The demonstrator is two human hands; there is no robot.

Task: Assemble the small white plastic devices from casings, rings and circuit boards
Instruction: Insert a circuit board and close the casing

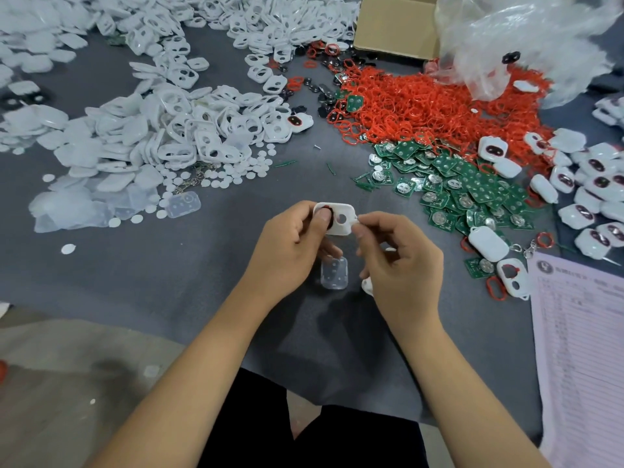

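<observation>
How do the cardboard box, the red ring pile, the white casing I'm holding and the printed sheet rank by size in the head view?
1. Red ring pile
2. Printed sheet, cut off by the frame edge
3. Cardboard box, farther away and cropped, so unsure against the sheet
4. White casing

white two-hole casing held above table, red ring in one hole.

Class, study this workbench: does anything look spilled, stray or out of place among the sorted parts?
Yes. The red rings spill from the torn clear bag and overlap the green circuit boards. A few white casings lie stranded on the red heap, away from the main casing pile.
</observation>
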